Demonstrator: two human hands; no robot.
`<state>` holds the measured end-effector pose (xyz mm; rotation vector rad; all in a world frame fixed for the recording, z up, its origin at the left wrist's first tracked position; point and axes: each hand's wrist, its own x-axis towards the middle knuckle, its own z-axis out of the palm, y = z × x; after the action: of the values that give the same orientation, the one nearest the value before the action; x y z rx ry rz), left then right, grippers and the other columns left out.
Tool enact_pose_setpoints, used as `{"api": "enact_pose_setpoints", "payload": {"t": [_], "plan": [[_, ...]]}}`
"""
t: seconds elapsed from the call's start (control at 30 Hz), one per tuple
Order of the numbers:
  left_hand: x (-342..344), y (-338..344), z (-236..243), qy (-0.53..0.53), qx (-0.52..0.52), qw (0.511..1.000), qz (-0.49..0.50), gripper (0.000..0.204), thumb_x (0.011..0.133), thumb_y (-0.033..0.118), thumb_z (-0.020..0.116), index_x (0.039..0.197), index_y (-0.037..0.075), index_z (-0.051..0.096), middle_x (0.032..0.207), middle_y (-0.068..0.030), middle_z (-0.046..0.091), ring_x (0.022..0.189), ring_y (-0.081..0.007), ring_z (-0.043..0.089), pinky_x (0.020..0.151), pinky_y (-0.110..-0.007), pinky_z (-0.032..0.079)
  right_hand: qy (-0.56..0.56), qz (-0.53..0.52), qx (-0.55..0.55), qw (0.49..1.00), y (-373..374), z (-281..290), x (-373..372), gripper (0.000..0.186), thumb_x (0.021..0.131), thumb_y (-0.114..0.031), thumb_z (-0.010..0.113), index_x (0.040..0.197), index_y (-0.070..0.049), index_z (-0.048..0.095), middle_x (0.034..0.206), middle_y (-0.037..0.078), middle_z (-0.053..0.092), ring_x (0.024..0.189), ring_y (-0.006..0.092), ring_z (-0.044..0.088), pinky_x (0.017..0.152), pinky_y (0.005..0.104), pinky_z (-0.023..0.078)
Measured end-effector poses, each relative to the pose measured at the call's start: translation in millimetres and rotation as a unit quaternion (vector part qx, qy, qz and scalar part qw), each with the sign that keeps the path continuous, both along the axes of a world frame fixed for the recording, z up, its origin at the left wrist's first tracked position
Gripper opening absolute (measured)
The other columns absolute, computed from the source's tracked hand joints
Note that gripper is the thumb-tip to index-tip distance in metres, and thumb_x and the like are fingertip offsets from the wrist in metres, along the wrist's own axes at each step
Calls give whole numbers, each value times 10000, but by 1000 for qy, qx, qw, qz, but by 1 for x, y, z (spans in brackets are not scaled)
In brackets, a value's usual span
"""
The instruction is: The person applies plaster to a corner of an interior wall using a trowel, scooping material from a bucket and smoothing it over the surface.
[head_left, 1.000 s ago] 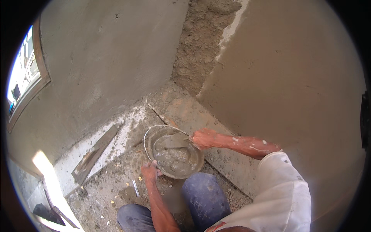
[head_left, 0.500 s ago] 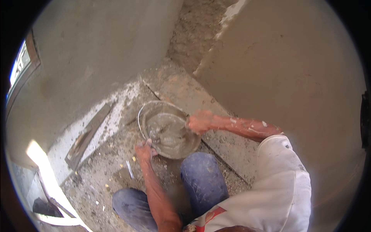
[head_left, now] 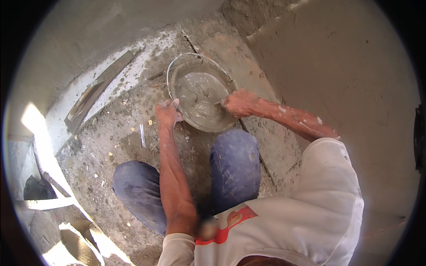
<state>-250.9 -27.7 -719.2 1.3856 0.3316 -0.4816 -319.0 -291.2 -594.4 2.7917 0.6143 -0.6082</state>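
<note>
In the upper middle of the head view, a grey bucket (head_left: 214, 70) is set upright on the rough floor (head_left: 128, 146), and wet grey mortar (head_left: 193, 86) is held inside it. The left side of the bucket is gripped at the rim by the left hand (head_left: 167, 113), whose thumb is laid along the top edge while the fingers are curled against the outer wall. At the right of the rim, the right hand (head_left: 240, 103) is closed in a fist around a tool (head_left: 218, 103); only a short piece of it can be seen by the mortar, so its full shape cannot be told. The thin wire handle (head_left: 168, 76) is tipped toward the upper left of the rim.

Near the lower middle of the frame, the bucket is faced by two knees in blue trousers (head_left: 235, 164), and the lower right is filled by a white shirt (head_left: 293, 208). In the upper left, a long board (head_left: 98, 91) is lying aslant against a pale, spattered strip (head_left: 151, 53). Left of centre, a narrow shiny strip (head_left: 142, 135) is seen on the floor. The right side is taken up by a smooth brown-grey wall (head_left: 341, 84).
</note>
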Motion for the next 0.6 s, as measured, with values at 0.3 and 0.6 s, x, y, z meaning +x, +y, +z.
{"api": "enact_pose_setpoints", "payload": {"t": [0.3,0.6], "plan": [[4,-3,2,13,-19,1000,4,260,994,114,717,1104,-122,709,808,-144,709,602,-211,682,546,-380,655,35,-33,-85,995,-35,10,37,187,870,-133,633,943,14,722,864,242,731,855,427,740,682,502,610],[4,-6,-4,18,-4,1000,-2,363,971,124,749,1190,-155,669,776,-147,696,551,-199,667,505,-358,637,172,-35,226,958,-31,-59,3,289,882,-229,720,960,49,703,815,255,698,724,448,667,679,507,534]]}}
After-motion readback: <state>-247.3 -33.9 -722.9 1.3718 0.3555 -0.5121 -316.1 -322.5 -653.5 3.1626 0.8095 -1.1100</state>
